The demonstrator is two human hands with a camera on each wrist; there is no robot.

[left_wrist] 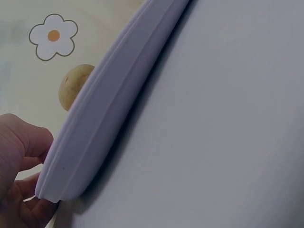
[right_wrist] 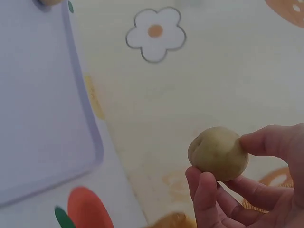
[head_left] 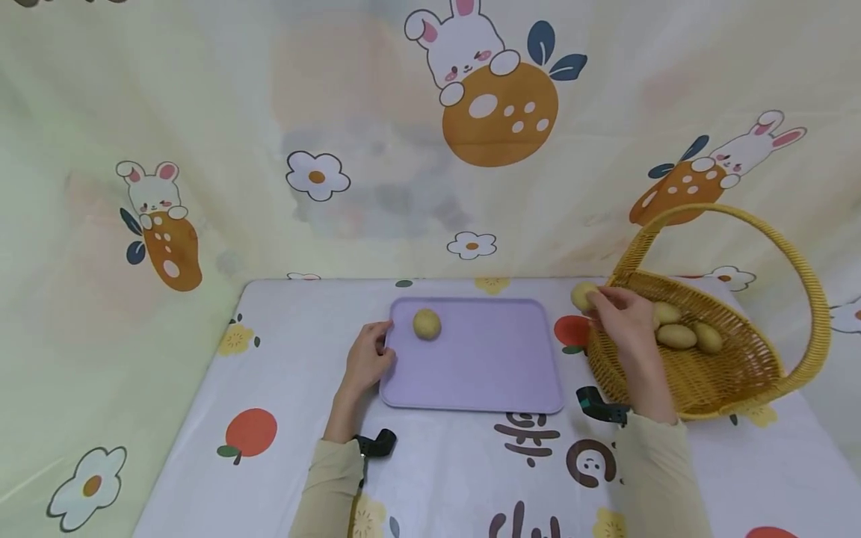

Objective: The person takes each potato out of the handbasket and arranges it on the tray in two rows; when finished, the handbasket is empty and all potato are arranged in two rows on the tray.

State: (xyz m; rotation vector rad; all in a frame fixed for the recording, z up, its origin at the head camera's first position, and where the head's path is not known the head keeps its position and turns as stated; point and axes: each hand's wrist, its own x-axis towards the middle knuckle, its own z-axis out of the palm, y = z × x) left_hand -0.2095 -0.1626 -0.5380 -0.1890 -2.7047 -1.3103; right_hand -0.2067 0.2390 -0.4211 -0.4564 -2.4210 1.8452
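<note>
A potato (right_wrist: 219,153) is pinched between the thumb and fingers of my right hand (head_left: 625,317), held up at the left rim of the wicker basket (head_left: 733,385). Several more potatoes (head_left: 676,336) lie inside that basket, partly behind the hand. My left hand (head_left: 366,359) grips the left edge of a purple tray (head_left: 484,366), thumb on the near side of the rim and fingers around it. One potato (head_left: 427,324) rests on the tray near its upper left corner. In the left wrist view the tray wall (left_wrist: 109,104) partly covers this potato.
The basket's tall arched handle (head_left: 800,261) rises at the right. A printed tablecloth (head_left: 303,418) covers the table, and a patterned cloth (head_left: 377,90) hangs behind it. Between tray and basket is a narrow strip of tablecloth with a printed red fruit (head_left: 572,331).
</note>
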